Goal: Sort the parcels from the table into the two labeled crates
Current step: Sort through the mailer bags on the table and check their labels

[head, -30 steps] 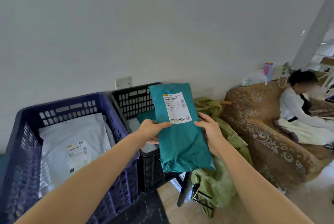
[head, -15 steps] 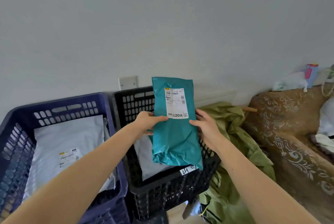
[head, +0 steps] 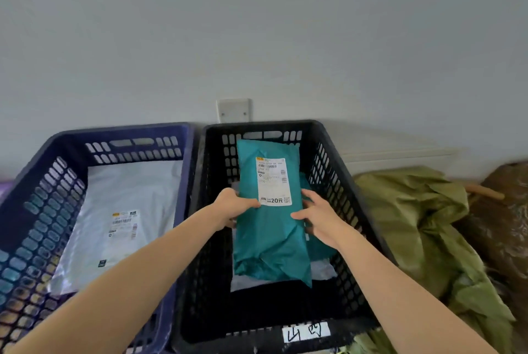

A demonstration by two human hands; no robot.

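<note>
A teal parcel [head: 268, 242] with a white shipping label is low inside the black crate [head: 338, 165], tilted toward the far wall. My left hand [head: 233, 206] grips its left edge, thumb on the label's lower corner and fingers underneath. My right hand [head: 321, 218] lies at its right edge with thumb and fingers spread against it. Under it are another teal parcel [head: 321, 249] and a pale parcel [head: 323, 271]. The blue crate [head: 123, 132] on the left holds a grey parcel [head: 125, 191] with its label facing up.
A white handwritten tag [head: 305, 331] is stuck on the black crate's near rim. Crumpled green sacks [head: 423, 225] lie right of the crate, beside a brown patterned sofa [head: 505, 228]. A wall and a socket plate [head: 234, 110] stand close behind the crates.
Both hands have carried the teal parcel leftward and down from chest height into the black crate. My right hand's fingers have loosened and spread. My view has turned left and downward.
</note>
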